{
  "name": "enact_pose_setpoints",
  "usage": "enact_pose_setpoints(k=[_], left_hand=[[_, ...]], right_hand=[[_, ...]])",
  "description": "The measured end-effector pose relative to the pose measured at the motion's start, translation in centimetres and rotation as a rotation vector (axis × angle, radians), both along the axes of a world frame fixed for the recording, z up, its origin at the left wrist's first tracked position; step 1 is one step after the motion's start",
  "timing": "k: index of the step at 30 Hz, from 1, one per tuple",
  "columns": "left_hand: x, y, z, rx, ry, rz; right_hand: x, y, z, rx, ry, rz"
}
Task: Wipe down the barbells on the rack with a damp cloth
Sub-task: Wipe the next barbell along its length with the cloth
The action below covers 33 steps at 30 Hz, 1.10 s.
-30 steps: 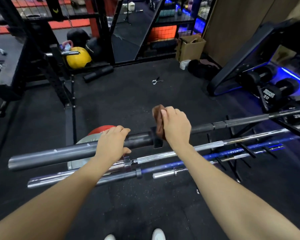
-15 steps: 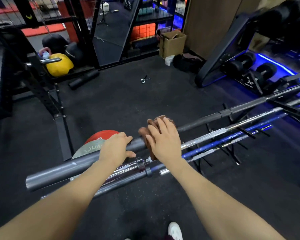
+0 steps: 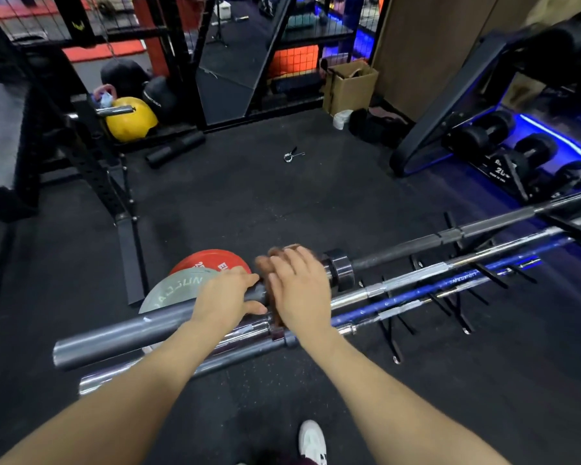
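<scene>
— White toe of a shoe [image 3: 312,443] on black speckled rubber floor [image 3: 450,397], nearest of all. What sits just past it?

— Four long bars lie side by side on a low black wire rack [image 3: 391,333], all running from lower left up to upper right. Closest is a chrome bar [image 3: 376,315], then a blue-shafted bar [image 3: 426,290], then another chrome one [image 3: 413,278]. Farthest and highest is the dark grey barbell [image 3: 121,340]; its smooth thick sleeve ends at lower left, and its thin matte shaft runs off toward the right edge.

— And the hands?

— The left hand [image 3: 223,298] curls over the grey sleeve, thumb underneath, gripping it. The right hand [image 3: 299,288] is just beside it, fingers wrapped around a brown cloth [image 3: 275,260] pressed onto the same sleeve, right against the collar [image 3: 339,273]. The cloth is blurred; only its bunched edge shows.

— Anything crowding them?

— A grey plate [image 3: 168,290] and a red plate [image 3: 212,261] are behind the sleeve, under the left hand. Farther out, a spring collar clip [image 3: 293,156] lies alone on the floor. Left is a perforated black steel upright [image 3: 104,182] with a yellow ball [image 3: 131,119]; right, black dumbbells [image 3: 483,132] under blue light. A cardboard box [image 3: 349,85] stands by the far wall.
</scene>
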State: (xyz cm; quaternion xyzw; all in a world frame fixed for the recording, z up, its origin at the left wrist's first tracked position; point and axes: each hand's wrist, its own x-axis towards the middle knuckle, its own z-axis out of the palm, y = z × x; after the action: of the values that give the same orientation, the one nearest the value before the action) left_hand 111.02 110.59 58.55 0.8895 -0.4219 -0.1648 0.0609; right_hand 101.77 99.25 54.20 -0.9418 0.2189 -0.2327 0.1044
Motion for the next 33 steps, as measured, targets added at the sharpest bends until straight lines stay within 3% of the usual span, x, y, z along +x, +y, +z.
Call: enact_pose_setpoints(k=[4, 7, 12, 18, 21, 25, 29, 33], left_hand=[[0.1, -0.2, 0.5, 0.009, -0.026, -0.016], [-0.1, 0.8, 0.2, -0.055, -0.006, -0.006], [-0.4, 4.2, -0.1, -0.093, -0.139, 0.099], [0.2, 5.1, -0.6, -0.095, -0.041, 0.174], [0.7, 5.4, -0.6, -0.095, 0.001, 0.154], [1.4, 5.6, 0.0, -0.040, 0.039, 0.133], [1.8, 5.1, 0.0, -0.010, 0.091, 0.125], [2.2, 4.7, -0.2, 0.013, 0.118, 0.121]], right_hand=[[0.2, -1.5, 0.3, -0.072, 0.059, 0.190], [-1.5, -3.8, 1.1, -0.117, 0.086, 0.156], [-1.0, -4.4, 1.2, -0.085, 0.119, 0.083], [0.4, 0.0, 0.0, 0.016, 0.034, 0.021], [1.9, 3.8, 0.1, 0.050, 0.023, 0.172], [1.0, 0.8, 0.4, -0.066, 0.110, 0.264], [-1.7, -3.5, 0.3, -0.131, 0.101, 0.052], [-0.1, 0.7, 0.5, -0.002, 0.021, -0.090]])
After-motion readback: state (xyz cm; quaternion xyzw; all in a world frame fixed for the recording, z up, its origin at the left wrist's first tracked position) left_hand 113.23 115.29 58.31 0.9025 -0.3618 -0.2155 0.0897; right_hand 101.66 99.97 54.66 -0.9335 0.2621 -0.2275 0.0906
